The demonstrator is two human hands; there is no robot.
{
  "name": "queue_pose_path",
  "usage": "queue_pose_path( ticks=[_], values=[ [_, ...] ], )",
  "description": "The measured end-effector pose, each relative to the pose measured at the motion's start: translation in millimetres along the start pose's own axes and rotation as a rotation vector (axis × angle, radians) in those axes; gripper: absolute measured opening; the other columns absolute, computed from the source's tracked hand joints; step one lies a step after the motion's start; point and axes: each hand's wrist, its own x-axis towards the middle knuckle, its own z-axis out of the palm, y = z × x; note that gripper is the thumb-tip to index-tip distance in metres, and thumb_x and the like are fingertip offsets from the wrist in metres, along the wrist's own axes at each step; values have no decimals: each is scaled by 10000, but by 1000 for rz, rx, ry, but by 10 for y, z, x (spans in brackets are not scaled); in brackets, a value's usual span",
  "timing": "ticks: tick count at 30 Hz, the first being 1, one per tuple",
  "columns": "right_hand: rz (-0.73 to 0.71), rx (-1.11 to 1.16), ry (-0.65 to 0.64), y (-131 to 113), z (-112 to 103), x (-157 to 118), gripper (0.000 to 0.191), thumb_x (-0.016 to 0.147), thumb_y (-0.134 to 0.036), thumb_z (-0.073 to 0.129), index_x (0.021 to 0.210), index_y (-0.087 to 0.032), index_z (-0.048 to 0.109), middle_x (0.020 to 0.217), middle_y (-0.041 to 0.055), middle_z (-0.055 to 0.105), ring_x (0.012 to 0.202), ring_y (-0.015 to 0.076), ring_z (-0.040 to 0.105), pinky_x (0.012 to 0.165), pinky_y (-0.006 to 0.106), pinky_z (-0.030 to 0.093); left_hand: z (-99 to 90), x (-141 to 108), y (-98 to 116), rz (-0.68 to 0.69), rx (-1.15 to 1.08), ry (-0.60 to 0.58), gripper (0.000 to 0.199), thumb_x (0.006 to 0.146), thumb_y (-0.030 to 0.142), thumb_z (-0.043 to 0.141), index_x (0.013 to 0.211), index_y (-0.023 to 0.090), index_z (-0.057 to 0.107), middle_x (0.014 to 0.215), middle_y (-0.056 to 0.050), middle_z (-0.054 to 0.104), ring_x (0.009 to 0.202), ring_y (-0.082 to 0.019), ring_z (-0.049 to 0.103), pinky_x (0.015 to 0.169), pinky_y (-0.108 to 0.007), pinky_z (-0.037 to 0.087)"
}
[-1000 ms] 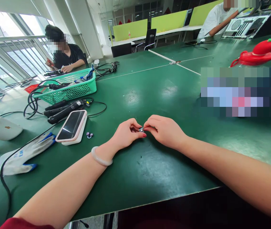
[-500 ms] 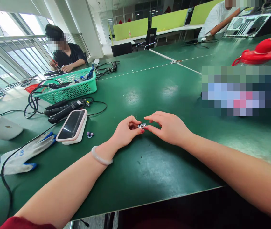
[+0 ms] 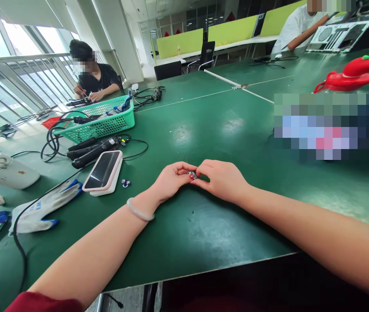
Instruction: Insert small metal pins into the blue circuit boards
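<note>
Between my two hands, just above the green table, is a small silver-and-black piece; it is too small for me to tell its kind. My left hand pinches it between thumb and fingers, with a pale bangle on that wrist. My right hand meets it from the other side, thumb and forefinger curled in at the piece's right end. Fingers partly cover the piece. A small shiny purple item lies left of my left hand, beside a phone in a pink case resting on a white box.
Black handheld tools with cables lie in front of a green basket. Work gloves and a black cable are at left. A red-lidded container stands at right. Two people sit farther off, one near a computer case.
My right forefinger and thumb have closed in onto the piece, where the forefinger was stretched out above it before. The piece has tilted slightly. The camera view has shifted a little.
</note>
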Motion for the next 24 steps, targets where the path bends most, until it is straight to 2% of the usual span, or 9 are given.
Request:
queue_pose_path(
  ticks=[4,7,12,14,17,20,24],
  values=[
    [-28,-63,-38,-55,19,19,267,892,-404,513,851,-176,645,819,48,643,724,157,580,579,264,350,-22,-11,-15,-11,-1,-26,203,698,152,690,887,110,631,798,-40,699,736,-111,646,802,-291,496],
    [-10,-19,-35,-39,2,-16,299,894,-443,499,849,-187,646,843,46,649,738,154,589,597,259,363,-8,-14,-30,8,56,-21,211,718,156,673,918,106,626,850,-64,705,762,-123,653,833,-318,500],
    [67,54,27,72,-69,-103,321,891,-475,484,882,-202,653,846,26,647,715,144,591,625,260,387,40,-67,-31,114,199,116,313,767,102,588,1078,127,572,1053,-109,684,881,-141,661,912,-348,490],
    [116,79,39,108,-85,-115,301,900,-450,474,871,-208,650,835,19,644,722,143,592,626,259,389,29,-118,-15,140,374,221,272,778,110,572,1048,136,594,1063,-102,682,907,-151,657,917,-338,490],
    [155,105,18,118,-80,-111,271,912,-394,456,855,-213,649,832,19,643,739,147,595,622,258,389,-25,-213,19,169,748,384,203,805,136,538,971,165,650,976,-69,707,893,-174,656,887,-336,499],
    [113,98,-28,95,-58,-105,241,911,-335,449,875,-213,654,851,25,651,726,149,595,624,262,395,-119,-282,36,203,1052,393,266,836,120,465,981,192,676,992,-51,714,910,-192,653,887,-343,495],
    [-25,108,-87,87,-40,-100,226,905,-291,446,919,-216,659,887,28,665,749,152,609,654,263,414,-310,-271,30,196,1248,384,335,843,108,429,1045,207,677,1072,-44,701,976,-203,641,914,-342,484]
  ],
)
